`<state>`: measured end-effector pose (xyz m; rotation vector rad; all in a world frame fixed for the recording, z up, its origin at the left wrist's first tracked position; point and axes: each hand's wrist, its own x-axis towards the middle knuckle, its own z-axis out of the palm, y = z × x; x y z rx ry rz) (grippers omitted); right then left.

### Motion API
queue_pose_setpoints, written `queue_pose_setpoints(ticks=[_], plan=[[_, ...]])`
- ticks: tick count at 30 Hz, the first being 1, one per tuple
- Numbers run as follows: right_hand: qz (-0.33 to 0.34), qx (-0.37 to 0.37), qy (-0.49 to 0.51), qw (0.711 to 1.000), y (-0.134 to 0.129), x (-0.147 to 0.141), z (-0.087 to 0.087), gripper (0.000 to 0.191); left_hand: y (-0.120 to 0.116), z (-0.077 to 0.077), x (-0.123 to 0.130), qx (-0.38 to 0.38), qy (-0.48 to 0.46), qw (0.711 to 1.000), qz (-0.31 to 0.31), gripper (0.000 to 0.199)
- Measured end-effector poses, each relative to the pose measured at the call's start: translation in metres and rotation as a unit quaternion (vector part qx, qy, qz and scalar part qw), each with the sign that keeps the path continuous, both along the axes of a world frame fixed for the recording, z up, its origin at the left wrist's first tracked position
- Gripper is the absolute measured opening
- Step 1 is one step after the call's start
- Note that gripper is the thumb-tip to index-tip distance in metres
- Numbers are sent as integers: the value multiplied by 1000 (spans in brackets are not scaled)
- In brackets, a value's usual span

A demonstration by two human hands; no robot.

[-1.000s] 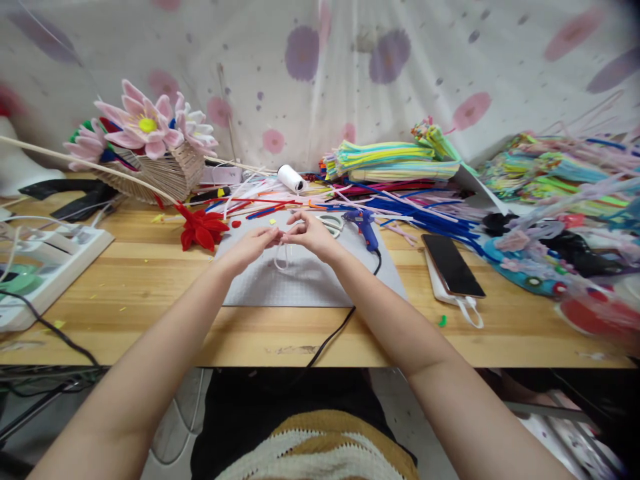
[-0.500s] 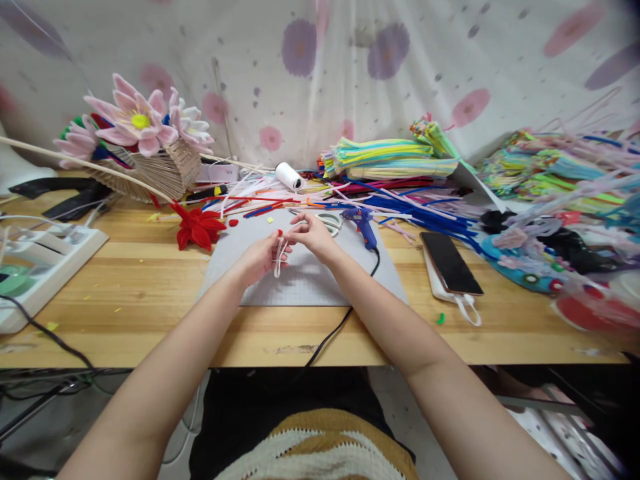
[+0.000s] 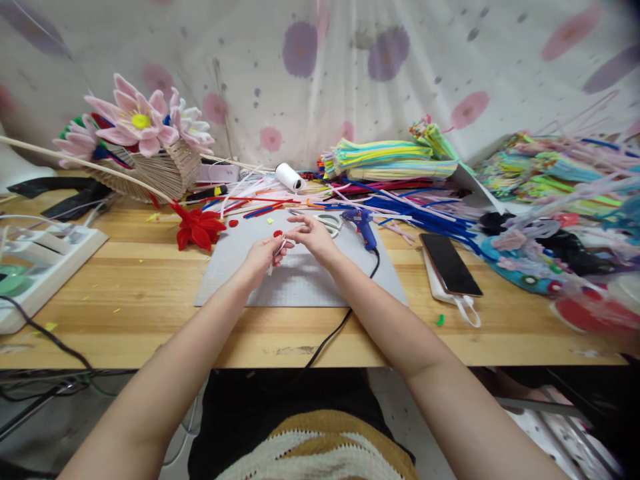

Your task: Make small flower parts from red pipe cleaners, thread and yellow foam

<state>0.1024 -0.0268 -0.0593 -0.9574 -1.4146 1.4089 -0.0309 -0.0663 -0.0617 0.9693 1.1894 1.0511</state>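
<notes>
Over the grey mat (image 3: 300,287), my left hand (image 3: 265,257) is closed on a thin white strand (image 3: 283,247), part of which hangs below the fingers. A small red piece (image 3: 278,234) shows at its fingertips. My right hand (image 3: 313,237) meets it from the right, thumb and index finger pinched at the strand's end, the other fingers raised. Behind my right hand lie scissors (image 3: 331,225) with pale handles, and a blue glue gun (image 3: 363,227) rests to their right. A red fuzzy flower (image 3: 199,227) is left of the mat, beside a small red piece (image 3: 233,223).
Pink fuzzy flowers (image 3: 135,117) stand at the back left, near a white power strip (image 3: 60,273). A thread spool (image 3: 289,177) and bundles of coloured stems (image 3: 390,159) line the back. At right lie a phone (image 3: 451,263) and more craft pieces (image 3: 530,270).
The white strand, which hung as a loop below my left hand, now sits tilted and closer to its fingers. The red piece has shifted slightly left. Both hands stay nearly in place.
</notes>
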Motion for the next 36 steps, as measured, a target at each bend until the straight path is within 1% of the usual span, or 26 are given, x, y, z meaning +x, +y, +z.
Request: queue_pose_setpoints(ticks=[7,10,13,15,20,24,28,33,36], plan=[[0,-5,12,1000,0,-1,-2,44,-1,0,1,10,39,999,-15,27],[-7,-9,18,1000,2,0,-4,45,-1,2,2,17,48,999,-6,26],[-7,-35,27,999,6,5,-7,42,-1,3,4,29,55,998,6,26],[6,-46,37,998,7,8,-10,42,-1,5,4,33,55,998,6,27],[65,-63,86,992,6,11,-14,48,-1,8,6,30,39,999,-12,27],[81,-66,120,987,6,7,-16,50,-1,6,5,24,26,999,-27,25],[58,-39,130,989,7,3,-18,45,0,1,3,23,13,999,-43,26],[35,-21,117,992,6,2,-14,43,1,-1,-1,-3,-6,997,-72,38],[28,-6,98,995,5,1,-11,41,0,0,-2,-4,4,998,-56,32]])
